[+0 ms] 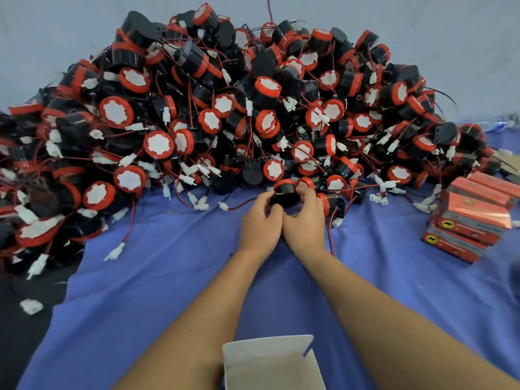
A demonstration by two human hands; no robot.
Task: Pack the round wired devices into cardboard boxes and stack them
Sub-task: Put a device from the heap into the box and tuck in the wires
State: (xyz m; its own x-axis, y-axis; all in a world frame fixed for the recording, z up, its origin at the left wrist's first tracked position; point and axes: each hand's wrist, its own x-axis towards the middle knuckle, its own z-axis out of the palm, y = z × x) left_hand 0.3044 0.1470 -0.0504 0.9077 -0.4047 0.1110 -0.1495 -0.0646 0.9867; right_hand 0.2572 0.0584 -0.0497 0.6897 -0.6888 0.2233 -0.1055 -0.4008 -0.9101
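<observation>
Your left hand [260, 220] and right hand [305, 223] both grip one round device [284, 192], fingers curled round its black body, one hand on each side. It's at the pile's [225, 108] front edge. The open cardboard box [270, 361] sits between your forearms. The stacked boxes [472, 220] are well to the right.

The open stretch of wide blue cloth [168, 291] in the foreground is hemmed on 3 sides: a tall heap of black-and-red round wired devices [225, 108] beyond, a stack of red cardboard boxes [472, 218] at right, an open white cardboard box [270, 361] nearest, with loose white-plugged red wires [115, 252] trailing onto its left part.
</observation>
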